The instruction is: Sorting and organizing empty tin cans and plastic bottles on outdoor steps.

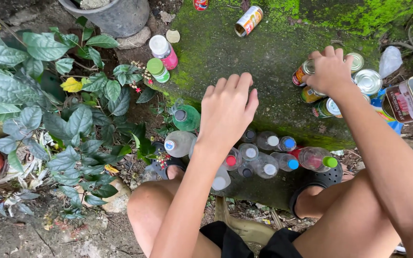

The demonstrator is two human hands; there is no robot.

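Tin can (303,72), orange-labelled, lying on its side on mossy concrete slab (244,62), top end under right hand (330,70). Clear plastic bottles (264,153) upright, clustered at slab's near edge beneath left hand (225,111).

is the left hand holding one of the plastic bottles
No, the left hand hovers empty with fingers spread above the plastic bottles, touching none of them.

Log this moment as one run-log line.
left hand: open, hovering over plastic bottles | right hand: on tin cans | surface: mossy concrete slab
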